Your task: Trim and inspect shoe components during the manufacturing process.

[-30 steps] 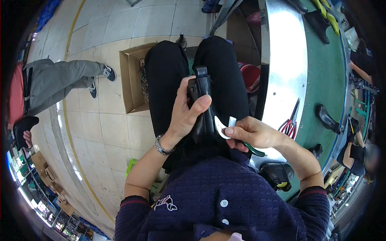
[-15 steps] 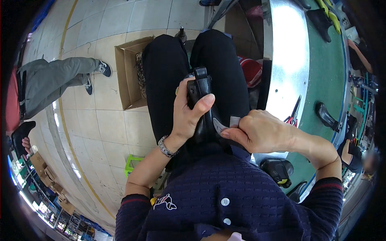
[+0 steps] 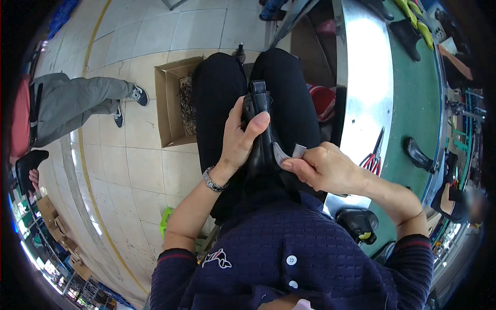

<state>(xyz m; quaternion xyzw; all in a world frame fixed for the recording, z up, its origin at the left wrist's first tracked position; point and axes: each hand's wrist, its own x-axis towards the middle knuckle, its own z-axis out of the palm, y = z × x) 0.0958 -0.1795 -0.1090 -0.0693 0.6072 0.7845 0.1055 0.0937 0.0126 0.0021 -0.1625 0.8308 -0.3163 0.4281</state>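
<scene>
A black leather boot (image 3: 262, 150) lies upright along my lap, its heel end pointing away from me and its shaft toward my belly. My left hand (image 3: 240, 134) is wrapped round it, thumb over the near side. To its right, my right hand (image 3: 325, 168) pinches a thin pale grey strip (image 3: 279, 154) between thumb and fingers. One curved end of that strip touches or nearly touches the boot's side; another flat end sticks up above the fingers. I cannot tell what the strip is made of.
Red-handled scissors (image 3: 373, 161) lie on the metal-edged bench (image 3: 364, 77) at my right. More black boots (image 3: 417, 154) rest on its green top. An open cardboard box (image 3: 166, 111) stands on the floor at left. Beyond it is a person in grey trousers (image 3: 77, 101), holding a dark boot (image 3: 28, 168).
The view has shifted slightly. Both hands keep their grips, and the strip stays at the boot's side with only a small movement.
</scene>
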